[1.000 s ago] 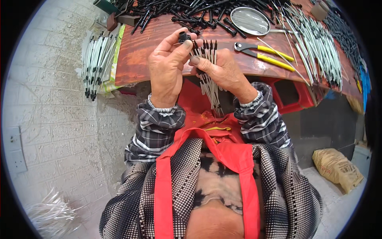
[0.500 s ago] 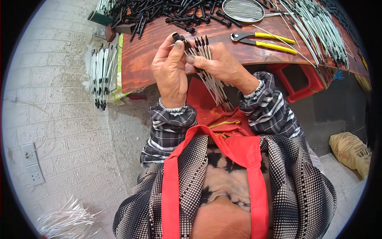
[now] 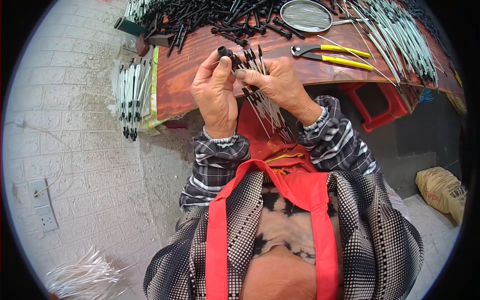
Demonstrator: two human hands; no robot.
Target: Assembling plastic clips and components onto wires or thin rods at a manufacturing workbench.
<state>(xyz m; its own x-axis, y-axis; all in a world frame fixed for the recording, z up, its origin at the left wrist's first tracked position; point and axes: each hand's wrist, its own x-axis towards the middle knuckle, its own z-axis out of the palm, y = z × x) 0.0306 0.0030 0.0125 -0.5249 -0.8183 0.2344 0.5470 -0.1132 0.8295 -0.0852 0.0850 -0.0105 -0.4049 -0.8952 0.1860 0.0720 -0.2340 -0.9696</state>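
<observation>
Fingers [image 3: 224,65] of my left hand [image 3: 216,92] pinch a small black cap [image 3: 224,52]; my right hand [image 3: 276,84] clenches a bundle of thin white rods [image 3: 267,107] with black tips, fanned above my lap. They look light, springy and slippery, best gripped mid-shaft. Beyond, the tabletop [image 3: 192,75] edge, yellow-handled pliers [image 3: 332,53] and heaped black parts [image 3: 200,20] leave little room.
</observation>
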